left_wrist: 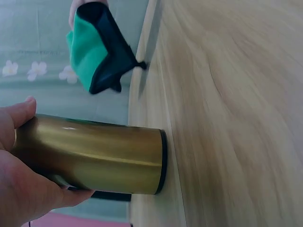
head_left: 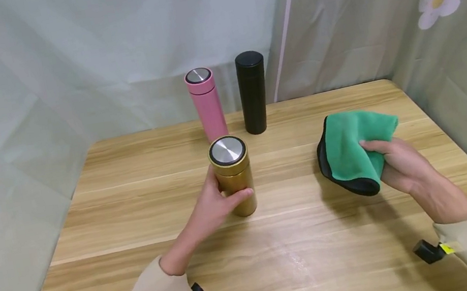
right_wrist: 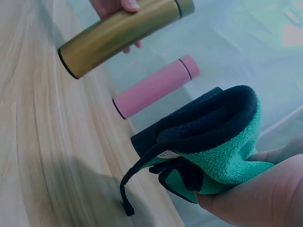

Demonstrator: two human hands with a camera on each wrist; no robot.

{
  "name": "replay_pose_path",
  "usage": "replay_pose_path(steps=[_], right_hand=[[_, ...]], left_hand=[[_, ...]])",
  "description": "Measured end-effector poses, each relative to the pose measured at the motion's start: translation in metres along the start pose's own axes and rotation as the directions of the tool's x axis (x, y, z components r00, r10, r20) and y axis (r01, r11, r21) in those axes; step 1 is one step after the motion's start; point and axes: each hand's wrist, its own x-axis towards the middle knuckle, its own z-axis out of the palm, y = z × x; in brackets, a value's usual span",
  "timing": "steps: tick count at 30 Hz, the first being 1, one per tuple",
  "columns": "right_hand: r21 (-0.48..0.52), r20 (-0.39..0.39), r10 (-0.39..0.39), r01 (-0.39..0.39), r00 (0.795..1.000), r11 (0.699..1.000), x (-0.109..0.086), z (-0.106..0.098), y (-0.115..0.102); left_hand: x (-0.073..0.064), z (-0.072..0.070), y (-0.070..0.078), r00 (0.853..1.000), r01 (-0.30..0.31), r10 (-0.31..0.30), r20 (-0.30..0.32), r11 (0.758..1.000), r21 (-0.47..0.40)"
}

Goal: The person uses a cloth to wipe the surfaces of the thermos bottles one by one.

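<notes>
My left hand (head_left: 215, 202) grips a gold thermos bottle (head_left: 240, 183) around its body, thumb across the front. The bottle is upright, its silver-topped lid (head_left: 227, 150) on, and its base is close over the wooden table in the left wrist view. To the right, my right hand (head_left: 405, 163) pinches a folded green cloth (head_left: 349, 146) with black edging, held above the table. A black loop or strap (right_wrist: 127, 189) hangs from the cloth in the right wrist view.
Behind the gold bottle, a pink thermos bottle (head_left: 209, 108) and a black thermos bottle (head_left: 253, 93) stand side by side near the back edge of the table (head_left: 139, 192). A pale curtain (head_left: 128, 44) hangs behind and along the sides.
</notes>
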Motion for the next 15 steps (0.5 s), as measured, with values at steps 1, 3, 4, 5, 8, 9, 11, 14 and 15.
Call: replay_pose_path(steps=[1,3,4,5,8,9,11,14,15], right_hand=[[-0.007,0.005,-0.002,0.002,1.0,1.0,0.001,0.001,0.0],[-0.031,0.003,0.0,0.0,1.0,1.0,0.002,0.004,-0.001],[-0.051,-0.001,0.004,-0.004,1.0,0.999,0.003,0.005,-0.001],[-0.073,-0.007,0.009,-0.009,1.0,0.997,0.003,0.006,-0.002],[-0.126,-0.039,0.033,-0.038,0.999,0.991,0.004,0.009,-0.003],[-0.14,-0.05,0.039,-0.046,0.998,0.989,0.004,0.01,-0.003],[-0.155,-0.07,0.048,-0.059,0.996,0.986,0.004,0.012,-0.004],[-0.164,-0.089,0.054,-0.068,0.995,0.984,0.005,0.014,-0.004],[-0.169,-0.092,0.054,-0.069,0.994,0.983,0.006,0.015,-0.004]], left_hand=[[0.001,0.003,0.0,1.0,-0.006,0.006,0.006,1.0,-0.007],[0.003,0.01,0.0,1.0,-0.015,0.015,0.018,1.0,-0.015],[0.004,0.013,0.001,1.0,-0.019,0.02,0.023,1.0,-0.017],[0.004,0.016,0.001,0.999,-0.022,0.022,0.028,1.0,-0.021],[0.006,0.023,0.003,0.999,-0.02,0.022,0.047,0.999,-0.029],[0.006,0.025,0.003,0.998,-0.019,0.021,0.054,0.999,-0.029],[0.007,0.029,0.005,0.998,-0.017,0.018,0.066,1.0,-0.026],[0.008,0.032,0.005,0.996,-0.019,0.02,0.082,1.0,-0.014],[0.008,0.033,0.005,0.996,-0.021,0.022,0.086,1.0,-0.012]])
